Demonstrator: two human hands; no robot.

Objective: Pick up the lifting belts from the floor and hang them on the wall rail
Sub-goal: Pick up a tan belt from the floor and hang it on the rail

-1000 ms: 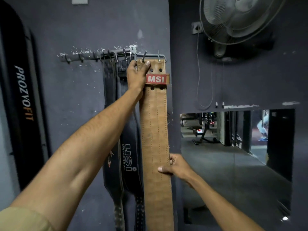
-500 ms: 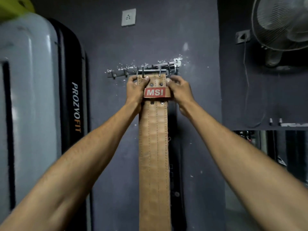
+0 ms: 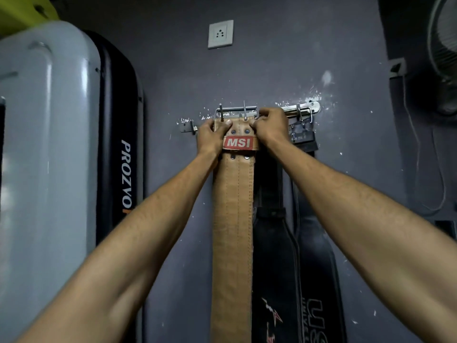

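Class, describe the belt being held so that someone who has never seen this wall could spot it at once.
Below the white socket on the dark wall runs a metal rail. The leftmost belt there, gripped at its top by the left hand and right hand, is the one. The tan belt alone bears a red MSI tag; its neighbours are black belts.

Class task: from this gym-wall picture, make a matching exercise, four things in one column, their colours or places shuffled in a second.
Things: 1 MSI belt; 2 wall socket; 3 fan; 4 PROZVO pad.
Descriptions: a top right edge; b tan, gripped by left hand and right hand at the wall rail; c black, left of the belt; d white, above the rail.
Pairs: 1b, 2d, 3a, 4c.
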